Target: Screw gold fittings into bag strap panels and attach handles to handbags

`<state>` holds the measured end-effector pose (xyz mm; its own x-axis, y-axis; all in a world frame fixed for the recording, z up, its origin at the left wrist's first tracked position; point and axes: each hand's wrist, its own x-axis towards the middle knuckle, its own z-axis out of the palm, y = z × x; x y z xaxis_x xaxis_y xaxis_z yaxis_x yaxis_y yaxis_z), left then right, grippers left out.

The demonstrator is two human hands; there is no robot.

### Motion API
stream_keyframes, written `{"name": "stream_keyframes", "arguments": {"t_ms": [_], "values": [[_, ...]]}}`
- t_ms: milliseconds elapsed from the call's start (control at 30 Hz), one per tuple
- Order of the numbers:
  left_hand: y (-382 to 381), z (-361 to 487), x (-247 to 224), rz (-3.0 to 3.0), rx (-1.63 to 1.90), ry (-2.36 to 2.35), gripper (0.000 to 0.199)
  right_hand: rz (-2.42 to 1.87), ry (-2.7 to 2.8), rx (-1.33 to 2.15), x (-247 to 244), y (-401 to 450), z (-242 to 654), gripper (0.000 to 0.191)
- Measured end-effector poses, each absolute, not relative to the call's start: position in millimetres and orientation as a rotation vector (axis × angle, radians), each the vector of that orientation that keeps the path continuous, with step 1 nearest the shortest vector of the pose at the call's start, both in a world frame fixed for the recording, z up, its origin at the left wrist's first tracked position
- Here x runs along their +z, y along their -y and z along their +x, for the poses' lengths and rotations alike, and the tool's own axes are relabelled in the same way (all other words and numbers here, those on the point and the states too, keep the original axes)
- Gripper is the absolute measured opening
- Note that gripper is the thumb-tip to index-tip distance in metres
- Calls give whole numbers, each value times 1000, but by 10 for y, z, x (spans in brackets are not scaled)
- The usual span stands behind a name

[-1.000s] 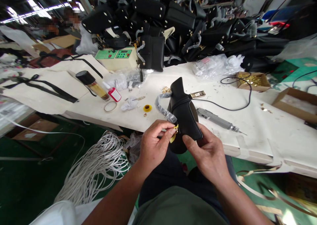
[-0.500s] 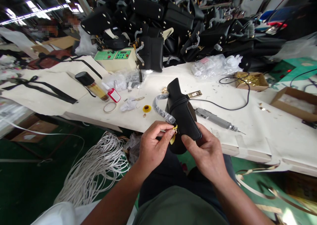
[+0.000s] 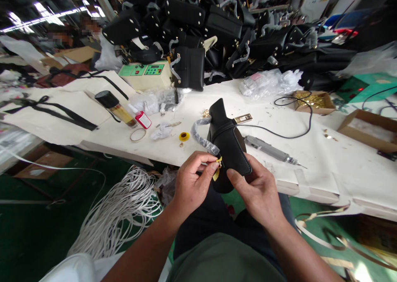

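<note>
A black bag (image 3: 228,143) is tilted at the front edge of the white table, its handle (image 3: 200,135) wrapped in clear plastic. My right hand (image 3: 259,189) grips the bag's lower right edge, thumb on the near side and fingers behind. At the handle's lower end, my left hand (image 3: 194,180) pinches a small gold fitting with yellow tape (image 3: 216,174) between thumb and forefinger. Behind the bag lies a gold metal plate (image 3: 243,118). A grey electric screwdriver (image 3: 273,149) rests to the right of the bag.
Yellow tape roll (image 3: 184,136), red-labelled bottle (image 3: 143,119) and black-capped jar (image 3: 114,108) stand left. Black bags (image 3: 189,67) are piled behind, beside a control box (image 3: 145,73). A box of gold pieces (image 3: 314,102) and a cable (image 3: 288,136) are on the right.
</note>
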<state>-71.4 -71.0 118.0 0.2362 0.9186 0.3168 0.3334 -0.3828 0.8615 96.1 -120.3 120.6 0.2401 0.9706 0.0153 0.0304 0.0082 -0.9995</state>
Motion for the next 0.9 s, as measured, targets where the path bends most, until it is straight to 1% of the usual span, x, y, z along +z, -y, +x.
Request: {"name": "stream_keyframes", "arguments": {"t_ms": [233, 433, 600, 900], "values": [[733, -696, 1223, 2115, 1246, -1073, 8, -1322, 1055, 968, 1159, 1209, 962, 20], [766, -704, 1211, 1903, 1163, -1152, 3, -1269, 1036, 994, 1111, 1191, 968, 21], [772, -690, 1207, 1770, 1135, -1159, 7, -1227, 995, 1003, 1064, 1183, 978, 24], [794, -672, 1178, 1781, 1180, -1177, 7, -1203, 996, 973, 1039, 1194, 969, 27]]}}
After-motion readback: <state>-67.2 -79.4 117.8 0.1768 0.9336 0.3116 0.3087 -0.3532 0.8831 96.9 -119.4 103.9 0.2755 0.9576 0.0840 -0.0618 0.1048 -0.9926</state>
